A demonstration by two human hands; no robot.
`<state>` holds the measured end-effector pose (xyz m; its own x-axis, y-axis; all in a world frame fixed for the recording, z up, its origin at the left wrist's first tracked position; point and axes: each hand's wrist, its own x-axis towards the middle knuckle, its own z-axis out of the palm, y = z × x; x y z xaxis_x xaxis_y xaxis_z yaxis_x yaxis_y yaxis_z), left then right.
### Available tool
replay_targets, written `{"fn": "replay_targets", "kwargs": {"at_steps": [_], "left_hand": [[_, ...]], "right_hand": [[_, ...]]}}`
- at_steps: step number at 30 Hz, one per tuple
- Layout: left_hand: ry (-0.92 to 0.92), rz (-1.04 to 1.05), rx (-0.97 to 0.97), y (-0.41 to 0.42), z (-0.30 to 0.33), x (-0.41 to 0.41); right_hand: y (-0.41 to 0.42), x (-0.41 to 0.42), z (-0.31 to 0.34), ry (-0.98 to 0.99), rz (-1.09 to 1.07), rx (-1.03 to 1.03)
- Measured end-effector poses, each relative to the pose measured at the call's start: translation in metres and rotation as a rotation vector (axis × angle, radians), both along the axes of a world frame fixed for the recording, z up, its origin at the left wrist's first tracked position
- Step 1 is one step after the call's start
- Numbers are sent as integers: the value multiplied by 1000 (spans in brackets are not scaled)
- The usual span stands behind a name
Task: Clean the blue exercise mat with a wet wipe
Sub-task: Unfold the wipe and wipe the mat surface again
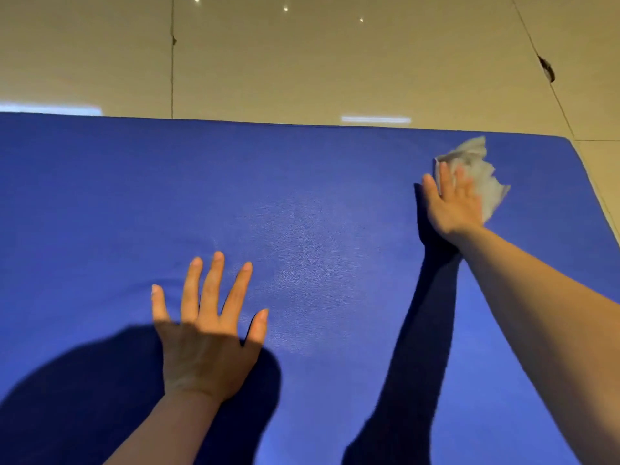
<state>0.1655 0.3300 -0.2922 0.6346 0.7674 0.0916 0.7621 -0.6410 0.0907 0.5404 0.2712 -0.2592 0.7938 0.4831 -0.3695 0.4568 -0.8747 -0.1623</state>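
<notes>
Beige tiled floor (302,62) under blue mat (302,213); left hand (208,333) fingers spread, right hand (453,203) flat on wet wipe (483,176).

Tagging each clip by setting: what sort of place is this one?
Probably an indoor exercise or home workout space, though little shows. A blue exercise mat lies on a glossy beige tiled floor that reflects ceiling lights. The right hand presses a wet wipe on the mat.

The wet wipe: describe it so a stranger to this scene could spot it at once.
A big blue exercise mat fills the lower view, on a beige tiled floor. Near its far right corner, the right hand presses flat on the wet wipe. It is the only pale, crumpled thing on the mat; the left hand lies bare.
</notes>
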Motion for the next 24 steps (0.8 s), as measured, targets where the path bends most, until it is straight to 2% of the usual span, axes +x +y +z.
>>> {"fn": "replay_targets", "kwargs": {"at_steps": [2, 4, 7, 12, 16, 19, 24], "left_hand": [[-6, 5, 9, 2, -1, -1], [-6, 7, 14, 0, -1, -2], [-27, 4, 42, -1, -3, -3], [-47, 3, 69, 0, -5, 1], [-44, -8, 55, -1, -4, -2], [-28, 1, 1, 0, -3, -3], [17, 5, 8, -2, -1, -4]], "right_hand": [[-4, -10, 2, 2, -131, 6], [18, -35, -1, 3, -121, 9], [69, -84, -5, -8, 151, 49], [141, -169, 3, 157, 616, 95], [130, -148, -1, 154, 772, 107], [111, -103, -3, 102, 581, 105], [96, -86, -6, 29, 48, 104]]}}
